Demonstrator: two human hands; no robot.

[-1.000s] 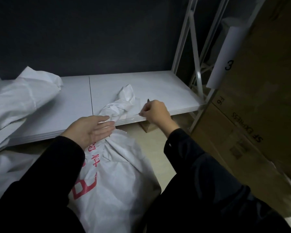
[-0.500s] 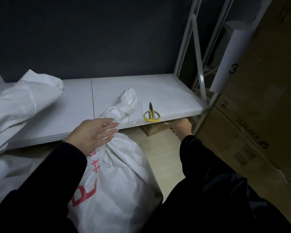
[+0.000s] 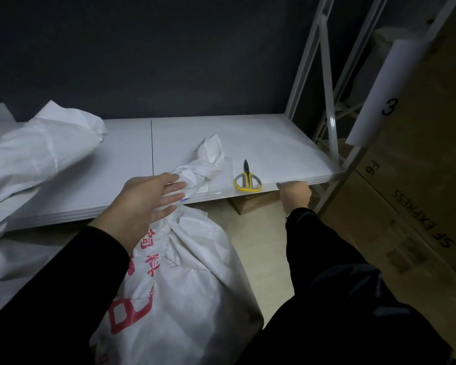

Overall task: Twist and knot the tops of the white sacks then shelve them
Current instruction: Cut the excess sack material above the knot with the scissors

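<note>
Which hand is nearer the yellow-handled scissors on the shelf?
Right. The right hand is at the white shelf's edge just right of the yellow-handled scissors; the left hand is farther left, over the white sack's knotted neck.

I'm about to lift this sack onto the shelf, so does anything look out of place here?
Yes: yellow-handled scissors lie on the shelf near its front edge, just beside the sack's twisted top. They sit in the space a shelved sack might need, so moving them first seems wise.
</note>
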